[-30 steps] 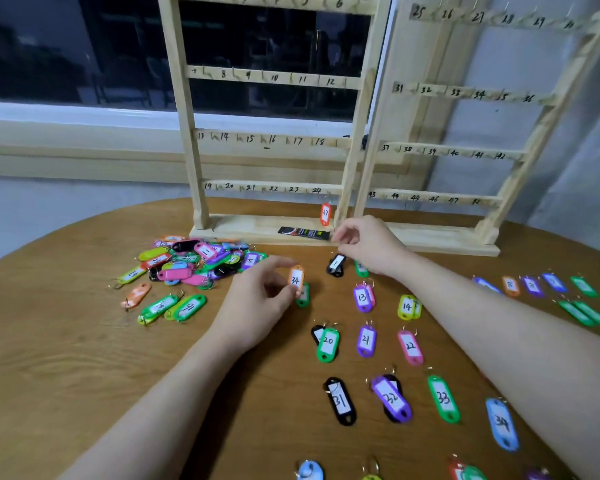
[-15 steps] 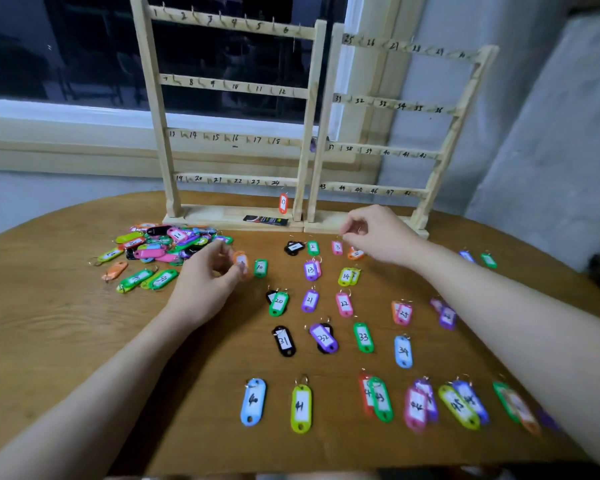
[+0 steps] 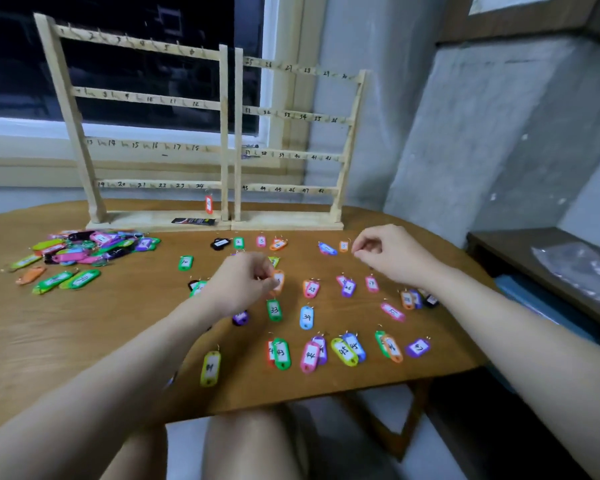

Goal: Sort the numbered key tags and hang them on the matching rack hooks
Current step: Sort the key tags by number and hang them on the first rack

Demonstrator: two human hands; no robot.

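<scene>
One head-worn view looks forward and down, close over the table [image 3: 66,341], toward the racks [image 3: 222,133].

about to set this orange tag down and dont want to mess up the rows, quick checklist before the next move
1. Left hand pinches the orange tag: ok.
2. Number on that tag readable: cannot tell, blurred.
3. Bare table left between the sorted rows: ok.
4. Right hand empty: cannot tell, fingers curled.
5. Racks upright, hooks free: ok, only one red tag hangs there.
6. Unsorted pile apart from the rows: ok.
</scene>
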